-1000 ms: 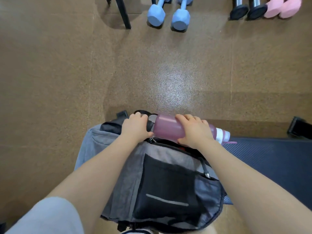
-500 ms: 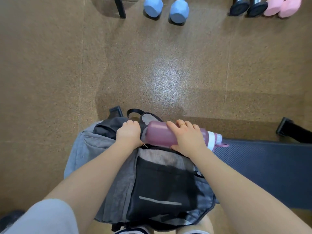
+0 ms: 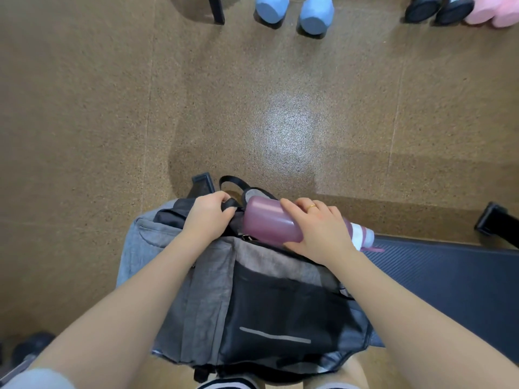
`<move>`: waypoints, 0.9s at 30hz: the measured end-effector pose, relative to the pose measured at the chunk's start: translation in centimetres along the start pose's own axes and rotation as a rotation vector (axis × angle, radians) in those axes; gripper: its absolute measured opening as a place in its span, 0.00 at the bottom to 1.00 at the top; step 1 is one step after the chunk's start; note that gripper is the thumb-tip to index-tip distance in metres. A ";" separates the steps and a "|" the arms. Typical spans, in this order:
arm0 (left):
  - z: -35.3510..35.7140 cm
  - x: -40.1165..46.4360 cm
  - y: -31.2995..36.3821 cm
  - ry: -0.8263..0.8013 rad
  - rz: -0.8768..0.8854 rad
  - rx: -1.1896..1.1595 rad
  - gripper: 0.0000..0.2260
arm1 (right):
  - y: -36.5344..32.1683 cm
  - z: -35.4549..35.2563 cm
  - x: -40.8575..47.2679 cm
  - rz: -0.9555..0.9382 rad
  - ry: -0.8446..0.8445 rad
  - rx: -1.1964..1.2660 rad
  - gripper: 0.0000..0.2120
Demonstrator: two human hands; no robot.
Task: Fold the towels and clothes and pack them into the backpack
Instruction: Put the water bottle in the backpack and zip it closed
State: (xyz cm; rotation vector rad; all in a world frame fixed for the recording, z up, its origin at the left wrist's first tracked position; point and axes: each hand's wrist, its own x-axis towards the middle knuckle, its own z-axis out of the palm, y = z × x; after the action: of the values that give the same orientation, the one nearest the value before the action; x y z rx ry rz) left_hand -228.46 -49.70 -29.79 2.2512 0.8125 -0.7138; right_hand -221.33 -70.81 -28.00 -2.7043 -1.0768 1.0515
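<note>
A grey and black backpack lies in front of me, its top pointing away. My left hand grips the black edge of the backpack at its top opening. My right hand holds a dark pink water bottle with a white cap. The bottle lies on its side across the top of the bag, its base toward my left hand. No towels or clothes show; the inside of the bag is hidden.
Brown speckled floor all around. Two blue dumbbells, black dumbbells and pink dumbbells stand at the far edge. A dark blue mat lies on the right with a black strap end. A black dumbbell sits at lower left.
The bottle's base has slid left toward my left hand and closer to the bag's opening. My left hand has shifted its hold on the bag's top edge.
</note>
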 end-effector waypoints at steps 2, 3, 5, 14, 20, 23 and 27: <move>-0.5 0.1 0.1 -0.019 0.010 0.044 0.06 | -0.3 0.0 0.1 -0.049 0.013 -0.018 0.39; -0.7 0.1 0.2 -0.024 0.001 0.058 0.06 | -0.4 0.2 0.0 -0.079 0.024 -0.036 0.39; -1.0 0.1 0.6 -0.046 -0.029 0.077 0.07 | -0.9 0.8 -0.5 -0.117 0.101 -0.094 0.39; -1.3 -2.4 1.8 -0.069 0.030 0.121 0.06 | -3.1 1.6 -1.2 -0.214 0.168 -0.249 0.40; -1.1 -3.9 1.7 -0.001 0.137 0.282 0.13 | -2.8 1.2 -0.4 -0.019 -0.142 0.212 0.38; -1.1 -4.0 1.5 0.003 0.166 0.383 0.13 | -3.2 1.1 -0.1 0.039 -0.160 0.296 0.37; -0.3 -4.3 0.9 0.070 0.248 0.350 0.14 | -5.4 2.2 -0.1 -0.004 -0.054 0.065 0.37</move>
State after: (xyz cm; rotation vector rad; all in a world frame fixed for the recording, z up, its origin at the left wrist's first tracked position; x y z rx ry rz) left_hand -230.64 -51.56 -26.38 2.6443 0.4516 -0.7045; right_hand -225.93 -67.28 -28.14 -2.6366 -1.0374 1.1450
